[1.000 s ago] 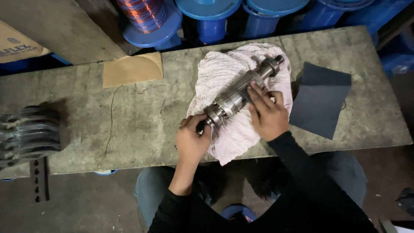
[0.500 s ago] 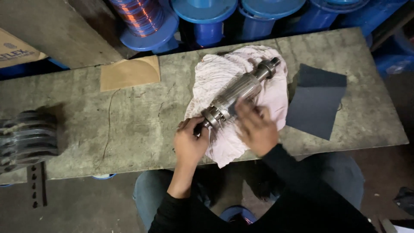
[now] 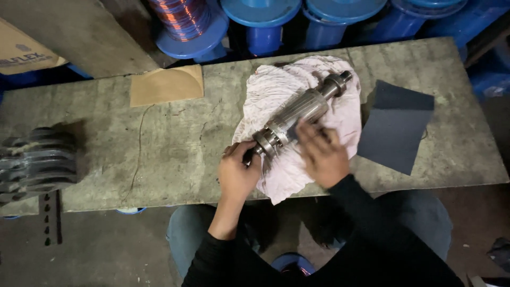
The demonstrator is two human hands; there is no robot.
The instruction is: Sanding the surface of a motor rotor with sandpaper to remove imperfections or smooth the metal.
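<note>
A metal motor rotor (image 3: pixel 298 114) with a shaft at each end lies diagonally on a pale pink rag (image 3: pixel 276 90) spread on the grey workbench (image 3: pixel 159 149). My left hand (image 3: pixel 238 172) is closed around the rotor's near shaft end. My right hand (image 3: pixel 320 153) rests with flat fingers against the near side of the rotor's ribbed body; it is motion-blurred, and whether something is under the fingers is hidden.
A dark sheet of sandpaper (image 3: pixel 396 125) lies right of the rag, a tan sheet (image 3: pixel 167 85) at the back left. A grey finned metal casting (image 3: pixel 34 162) sits at the left end. Blue spools (image 3: pixel 260 16), one with copper wire (image 3: pixel 180 18), stand behind the bench.
My right hand slid down along the rotor body toward me, from the middle to the near side. My left hand kept its hold on the shaft end.
</note>
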